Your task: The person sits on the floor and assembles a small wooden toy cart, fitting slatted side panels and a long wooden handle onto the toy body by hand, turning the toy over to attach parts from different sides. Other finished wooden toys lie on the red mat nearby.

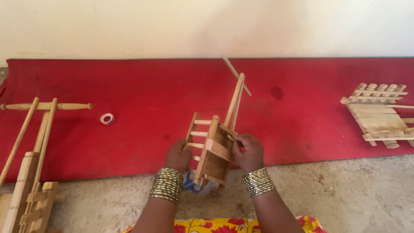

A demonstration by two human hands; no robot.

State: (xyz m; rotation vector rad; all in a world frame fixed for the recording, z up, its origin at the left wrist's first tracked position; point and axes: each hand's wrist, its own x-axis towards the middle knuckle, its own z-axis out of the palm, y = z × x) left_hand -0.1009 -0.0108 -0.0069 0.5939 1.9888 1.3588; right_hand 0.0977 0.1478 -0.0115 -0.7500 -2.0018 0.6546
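Both hands grip a small wooden cart frame (213, 149) at centre: left hand (179, 156) clasps its ladder side, right hand (249, 152) pinches a slat. Long shafts point to one o'clock; squeezing hard could snap a joint.

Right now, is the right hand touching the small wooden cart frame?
Touching. The head view shows the right hand with its fingers closed on the side rail of the small wooden cart frame, and no gap shows between them.
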